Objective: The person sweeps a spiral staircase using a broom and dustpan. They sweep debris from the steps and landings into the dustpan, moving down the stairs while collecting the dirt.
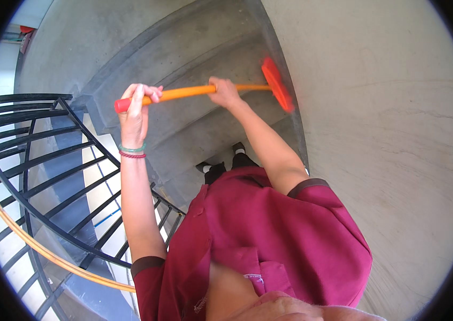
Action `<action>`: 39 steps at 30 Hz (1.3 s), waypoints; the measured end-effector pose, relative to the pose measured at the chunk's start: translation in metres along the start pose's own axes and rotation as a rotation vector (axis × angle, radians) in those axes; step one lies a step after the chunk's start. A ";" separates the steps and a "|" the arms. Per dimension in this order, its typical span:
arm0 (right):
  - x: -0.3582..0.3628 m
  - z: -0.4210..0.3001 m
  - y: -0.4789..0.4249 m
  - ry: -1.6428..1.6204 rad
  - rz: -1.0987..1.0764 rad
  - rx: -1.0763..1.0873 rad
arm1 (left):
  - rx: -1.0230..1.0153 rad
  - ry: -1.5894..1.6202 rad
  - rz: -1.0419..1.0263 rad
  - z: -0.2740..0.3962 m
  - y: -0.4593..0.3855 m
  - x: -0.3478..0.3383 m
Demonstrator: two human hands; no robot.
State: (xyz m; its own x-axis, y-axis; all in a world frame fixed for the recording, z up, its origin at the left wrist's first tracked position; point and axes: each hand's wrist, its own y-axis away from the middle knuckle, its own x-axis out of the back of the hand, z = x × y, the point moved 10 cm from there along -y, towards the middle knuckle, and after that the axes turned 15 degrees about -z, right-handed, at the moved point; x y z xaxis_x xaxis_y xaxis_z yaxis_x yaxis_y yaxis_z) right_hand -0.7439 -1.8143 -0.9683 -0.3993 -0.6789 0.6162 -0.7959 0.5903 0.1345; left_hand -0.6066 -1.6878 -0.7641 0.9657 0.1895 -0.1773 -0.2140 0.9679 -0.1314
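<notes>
A broom with an orange handle [188,92] stretches across the view above the concrete stairs [178,116]. My left hand [133,114] is closed around the handle near its red end cap [122,105], with a green and a dark red bracelet on that wrist. Farther down the shaft, my right hand [224,93] grips it with the knuckles up. The red broom head [277,85] is blurred and lies close to the foot of the wall at the right. Whether its bristles touch the step cannot be made out.
Curving stairs run under my dark shoes [239,148]. On the left stands a black metal railing [66,158] with a wooden handrail [29,240], and lower steps show through its bars. A pale plastered wall [379,120] rises along the right side.
</notes>
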 end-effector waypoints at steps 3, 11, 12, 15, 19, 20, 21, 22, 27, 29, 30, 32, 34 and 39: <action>-0.029 -0.008 0.032 0.021 -0.153 -0.033 | 0.112 0.045 0.096 -0.008 0.020 0.026; 0.019 -0.069 0.032 0.031 0.200 0.252 | -0.152 0.119 -0.048 0.047 0.057 -0.009; 0.014 -0.062 0.019 0.028 0.158 0.276 | -0.079 -0.012 -0.021 0.042 0.061 -0.021; -0.025 -0.057 0.002 0.012 0.047 0.421 | 0.037 -0.221 0.118 0.025 0.087 -0.026; -0.118 -0.141 0.041 -0.139 -0.233 0.422 | 0.045 -0.361 0.338 0.097 0.169 -0.007; -0.138 -0.166 0.053 -0.176 -0.302 0.442 | 0.064 -0.412 0.341 0.118 0.184 -0.010; -0.157 -0.187 0.067 -0.213 -0.376 0.462 | 0.067 -0.462 0.314 0.137 0.198 -0.013; -0.163 -0.205 0.082 -0.239 -0.407 0.499 | 0.050 -0.499 0.322 0.151 0.218 -0.009; -0.131 -0.263 0.119 -0.149 -0.467 0.602 | -0.227 -0.459 0.240 0.202 0.282 -0.011; -0.112 -0.252 0.113 -0.064 -0.314 0.632 | -0.260 -0.425 0.290 0.184 0.294 0.001; -0.112 -0.235 0.103 0.046 -0.269 0.599 | -0.226 -0.358 0.317 0.161 0.291 0.008; -0.117 -0.196 0.075 0.178 -0.278 0.554 | -0.123 -0.244 0.400 0.108 0.277 0.020; -0.141 -0.160 0.041 0.223 -0.401 0.489 | -0.031 -0.232 0.379 0.067 0.264 0.025; -0.247 -0.195 0.026 0.250 -0.629 0.516 | 0.068 -0.335 0.456 0.071 0.317 0.069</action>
State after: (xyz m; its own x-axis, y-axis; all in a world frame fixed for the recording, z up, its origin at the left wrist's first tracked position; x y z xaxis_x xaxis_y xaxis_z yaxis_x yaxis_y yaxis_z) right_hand -0.5771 -1.5467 -0.9660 0.2511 -0.6616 0.7065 -0.9679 -0.1795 0.1759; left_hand -0.5975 -1.3566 -0.7490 0.7740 0.6219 0.1193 -0.6210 0.7823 -0.0491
